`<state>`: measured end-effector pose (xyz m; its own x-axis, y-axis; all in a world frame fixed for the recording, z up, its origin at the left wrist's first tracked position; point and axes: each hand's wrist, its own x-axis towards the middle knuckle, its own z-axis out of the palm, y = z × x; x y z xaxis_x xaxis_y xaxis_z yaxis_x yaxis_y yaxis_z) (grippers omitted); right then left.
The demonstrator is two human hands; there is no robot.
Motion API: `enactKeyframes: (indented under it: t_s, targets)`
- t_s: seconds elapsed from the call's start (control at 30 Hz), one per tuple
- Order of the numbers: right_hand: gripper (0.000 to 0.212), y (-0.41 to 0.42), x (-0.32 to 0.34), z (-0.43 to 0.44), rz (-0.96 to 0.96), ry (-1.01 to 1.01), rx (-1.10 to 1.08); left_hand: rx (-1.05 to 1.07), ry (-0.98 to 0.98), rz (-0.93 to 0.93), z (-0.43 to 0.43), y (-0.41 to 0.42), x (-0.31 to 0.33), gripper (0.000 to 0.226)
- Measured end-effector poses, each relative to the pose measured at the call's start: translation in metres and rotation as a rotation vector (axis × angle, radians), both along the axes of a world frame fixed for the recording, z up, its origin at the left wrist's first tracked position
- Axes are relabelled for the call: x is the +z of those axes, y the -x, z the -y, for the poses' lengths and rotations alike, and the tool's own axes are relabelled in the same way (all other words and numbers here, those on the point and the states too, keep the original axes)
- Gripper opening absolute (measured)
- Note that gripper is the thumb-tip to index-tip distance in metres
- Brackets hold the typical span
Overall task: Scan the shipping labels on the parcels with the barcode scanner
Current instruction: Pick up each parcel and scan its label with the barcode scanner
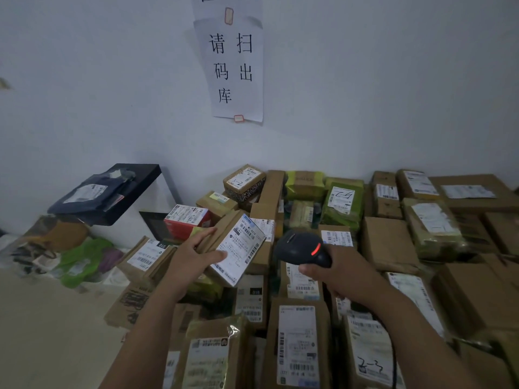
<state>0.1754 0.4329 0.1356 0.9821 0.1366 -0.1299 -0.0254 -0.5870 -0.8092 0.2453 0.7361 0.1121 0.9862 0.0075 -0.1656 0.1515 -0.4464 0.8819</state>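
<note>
Closest to me, at the bottom edge, my 2 bare forearms reach out over a heap of parcels. Between them lie 3 of these: a shiny taped packet (pixel 209 357) just beside my left forearm, a brown box (pixel 297 346) with a long white label in the middle, and a parcel marked "2-3" (pixel 370 360) just beside my right forearm.

My left hand (pixel 193 256) grips a cardboard parcel (pixel 224 228), held above the pile and tilted. My thumb lies flat on its shipping label (pixel 241 248), which faces up toward me, and my fingers curl round its left edge.

My right hand (pixel 334 273) is wrapped tight round the handle of the black barcode scanner (pixel 300 248). The scanner's head sits just to the right of the held parcel, near it but apart, at about the same height. A red light (pixel 316 247) glows on its back. I see only the back of the head, so I cannot tell whether its window faces the label. A dark cable (pixel 394 369) runs down beside my right forearm.

Beyond my hands the pile reaches the white wall: a red box (pixel 182 223) to the left and a green-wrapped parcel (pixel 341 214) to the right, among many brown boxes. A paper sign (pixel 236 68) with large black characters hangs on the wall. At the left, a black shelf (pixel 140 175) carries a dark blue bag (pixel 90 195).
</note>
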Motion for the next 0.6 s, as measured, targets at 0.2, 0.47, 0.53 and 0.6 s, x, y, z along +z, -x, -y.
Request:
enactKeyframes:
  t_s: [0.2, 0.47, 0.53, 0.6]
  targets:
    - [0.023, -0.001, 0.018, 0.006, -0.002, 0.061, 0.070, -0.001, 0.011, 0.011, -0.007, -0.007, -0.001, 0.069]
    - [0.025, 0.000, 0.015, 0.002, 0.005, 0.128, 0.139, -0.019, -0.010, 0.036, -0.013, -0.006, -0.002, 0.065]
    - [0.025, 0.000, 0.014, 0.003, -0.006, 0.124, 0.140, -0.022, -0.004, 0.041, -0.012, -0.006, -0.002, 0.066]
    - [0.027, 0.000, 0.013, 0.004, -0.021, 0.114, 0.136, -0.025, 0.008, 0.040, -0.011, -0.005, -0.002, 0.066]
